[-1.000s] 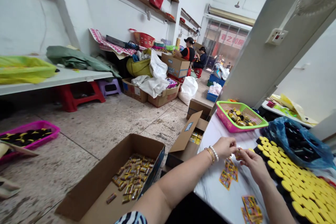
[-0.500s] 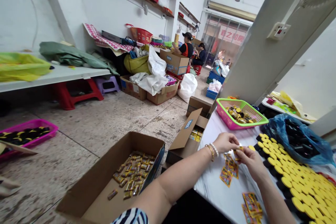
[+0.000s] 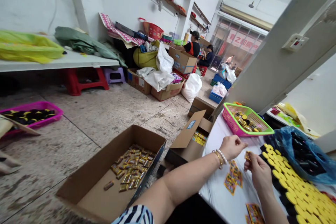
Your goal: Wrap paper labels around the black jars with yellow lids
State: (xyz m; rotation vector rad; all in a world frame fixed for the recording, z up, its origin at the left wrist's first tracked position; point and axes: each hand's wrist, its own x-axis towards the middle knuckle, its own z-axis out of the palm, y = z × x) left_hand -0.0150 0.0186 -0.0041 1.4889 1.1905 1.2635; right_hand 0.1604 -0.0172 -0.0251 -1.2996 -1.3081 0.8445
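The right hand (image 3: 258, 173) pinches a small flat yellow-and-gold packet (image 3: 247, 155) in its fingertips above the white tabletop (image 3: 214, 185), a light, probably stiff piece best held by its edges, while the half-curled left hand (image 3: 232, 148) shows nothing held.

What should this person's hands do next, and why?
Probably bring the left hand across to the small yellow piece pinched in the right hand, because the left hand looks free and is close by, so both hands could work on it.
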